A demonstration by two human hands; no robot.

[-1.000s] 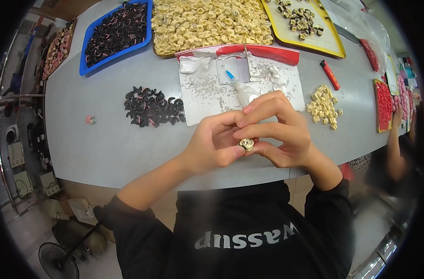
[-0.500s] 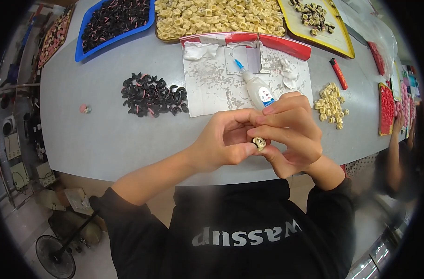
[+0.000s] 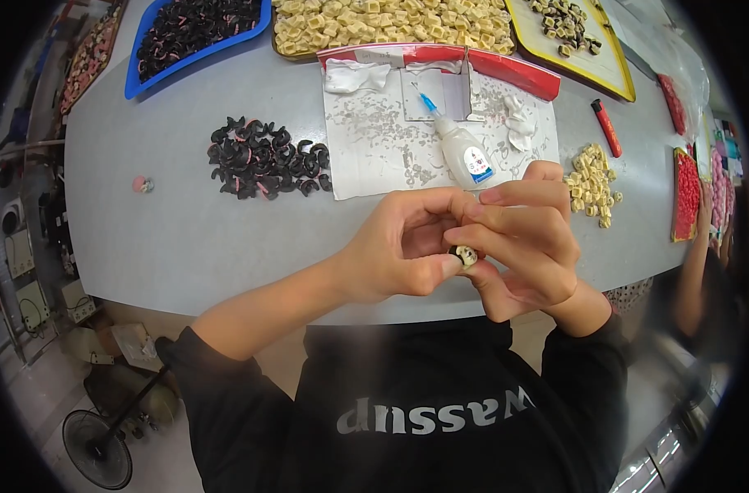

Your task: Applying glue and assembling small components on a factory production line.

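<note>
Near the front edge of the worktop (image 3: 177, 226), both hands hold one small piece (image 3: 467, 255), cream with a black part on its left side. The left hand (image 3: 383, 246) has its thumb against the black part, while the right hand (image 3: 535, 251) closes thumb and finger narrowly on the cream part. Since the piece is tiny and fingertips cover much of it, I can't fairly tell whether its two colours sit square to each other.

That grip is the likeliest source of trouble. If one thumb pushes harder than the other, the black part could slide askew; if the pinch slips, the piece could drop, perhaps over the front edge to the floor.

Beyond the hands, a clear bottle (image 3: 465, 156) lies on a white card (image 3: 362, 181), its blue tip (image 3: 428, 102) pointing away. The bottle's base looks near the right hand's raised fingers, so a careless lift could knock it and leave a drip on the card. If the bottle holds glue, wet fingertips might stick to the piece or smear it. A wide sweep could also scatter the black curved pieces (image 3: 268, 160) at left or the loose cream pieces (image 3: 591, 185) at right.
</note>
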